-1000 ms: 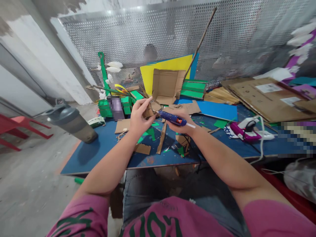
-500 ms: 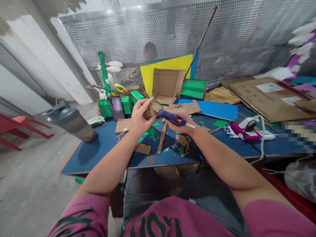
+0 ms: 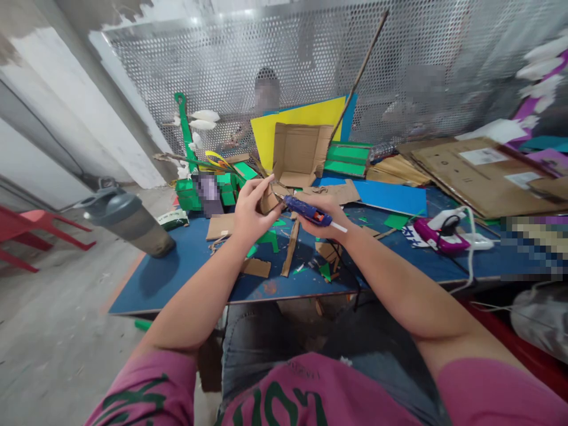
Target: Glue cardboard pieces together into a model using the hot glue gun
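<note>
My left hand (image 3: 254, 210) is closed around a small brown cardboard piece (image 3: 267, 201), its thumb and fingers on either side. My right hand (image 3: 328, 208) grips a blue hot glue gun (image 3: 307, 210), with a white glue stick (image 3: 339, 226) poking out of its back end. The gun's nozzle points left and lies at the cardboard piece; whether it touches cannot be made out. Behind the hands an open cardboard box (image 3: 299, 151) stands on its side. Below them lie a narrow cardboard strip (image 3: 290, 248) and green scraps (image 3: 268, 239).
A grey shaker bottle (image 3: 133, 219) stands on the blue table (image 3: 177, 284) at left. On the right are a purple power strip (image 3: 439, 236) with cords and flattened cardboard (image 3: 488, 183). A yellow board (image 3: 266, 136) and a long stick (image 3: 361, 71) lean against the perforated metal screen (image 3: 222, 53).
The glue gun and my right hand have shifted very slightly left. My left hand keeps its hold on the cardboard piece, almost unmoved.
</note>
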`<state>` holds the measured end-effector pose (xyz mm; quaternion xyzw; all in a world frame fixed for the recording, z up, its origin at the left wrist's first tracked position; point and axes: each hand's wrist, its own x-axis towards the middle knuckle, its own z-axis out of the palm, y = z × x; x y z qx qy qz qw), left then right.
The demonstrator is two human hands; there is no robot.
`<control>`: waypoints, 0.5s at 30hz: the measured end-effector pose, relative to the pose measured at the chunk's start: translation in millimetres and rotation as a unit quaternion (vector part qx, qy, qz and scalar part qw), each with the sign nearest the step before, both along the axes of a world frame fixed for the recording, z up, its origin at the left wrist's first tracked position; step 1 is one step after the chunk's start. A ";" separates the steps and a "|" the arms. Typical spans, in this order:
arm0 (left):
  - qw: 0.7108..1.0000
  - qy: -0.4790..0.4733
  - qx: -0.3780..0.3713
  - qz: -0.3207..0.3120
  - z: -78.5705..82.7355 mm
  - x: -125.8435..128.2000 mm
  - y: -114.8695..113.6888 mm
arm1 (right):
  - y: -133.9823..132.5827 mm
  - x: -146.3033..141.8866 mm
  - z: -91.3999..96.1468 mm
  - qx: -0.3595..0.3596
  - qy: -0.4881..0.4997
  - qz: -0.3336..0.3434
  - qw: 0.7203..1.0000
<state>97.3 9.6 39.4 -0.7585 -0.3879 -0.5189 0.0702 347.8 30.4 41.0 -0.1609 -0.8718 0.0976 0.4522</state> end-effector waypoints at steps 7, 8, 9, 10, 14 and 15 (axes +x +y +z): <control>1.000 -0.002 -0.003 0.003 -1.3 -1.1 2.5 | 1.0 -2.1 -3.1 0.029 0.007 -0.008 1.000; 1.000 -0.005 -0.004 0.001 -1.6 -1.0 2.7 | 1.2 -2.4 -3.9 0.034 0.011 -0.009 0.999; 1.000 -0.009 -0.004 -0.002 -1.8 -0.9 2.7 | 1.4 -2.6 -4.6 0.036 0.015 -0.010 0.999; 1.000 -0.012 -0.005 -0.004 -1.9 -0.8 2.6 | 1.5 -2.7 -5.3 0.037 0.019 -0.012 0.999; 1.000 -0.007 -0.011 0.004 -1.1 -0.1 1.5 | 1.2 -1.8 -6.3 0.017 0.025 -0.012 0.999; 1.000 -0.007 -0.011 0.005 -0.8 0.0 1.3 | 1.0 -1.4 -6.1 0.012 0.029 -0.013 0.999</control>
